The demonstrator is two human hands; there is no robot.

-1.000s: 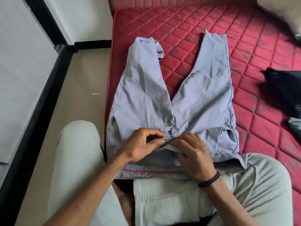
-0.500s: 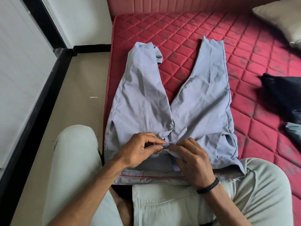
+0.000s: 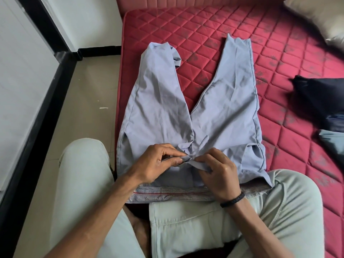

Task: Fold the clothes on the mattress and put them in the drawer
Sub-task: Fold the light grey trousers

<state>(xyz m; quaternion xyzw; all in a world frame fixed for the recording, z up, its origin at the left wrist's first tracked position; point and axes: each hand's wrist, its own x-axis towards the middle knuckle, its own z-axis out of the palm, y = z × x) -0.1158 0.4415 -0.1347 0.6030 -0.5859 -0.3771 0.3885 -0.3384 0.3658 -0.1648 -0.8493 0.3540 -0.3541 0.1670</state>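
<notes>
The grey-blue trousers (image 3: 201, 101) are lying spread flat on the red quilted mattress (image 3: 279, 53), waistband nearest the person and both legs fanning away from it in a V, with the red quilting showing in the gap between them. The leg on the left of the trousers is lying along the mattress edge, its cuff turned over at the far end; the other leg is stretching straight out. The waistband is folded back, exposing a striped lining with a thin red line, and it is resting against the person's pale green trouser legs (image 3: 195, 226). At the middle of the trousers, right at the open fly, both hands are meeting. The left hand (image 3: 158, 162) is pinching a fold of the fly fabric between thumb and curled fingers, its grip closed on the cloth. The right hand (image 3: 219, 174), wearing a black braided wristband (image 3: 232, 200), is curling its fingers round the opposite flap, its grip also closed on the trousers; the fingertips of the two hands are almost touching. The bulk of the trousers is extending away from both grips, beyond the knuckles. To the right of the trousers, well apart, a dark navy garment (image 3: 320, 97) is lying on the mattress with a pale blue piece (image 3: 333, 142) just beside it. Further off at the corner a beige pillow (image 3: 323, 17) is resting. Left of the trousers, beyond the mattress edge, a beige tiled floor (image 3: 83, 101) is showing.
</notes>
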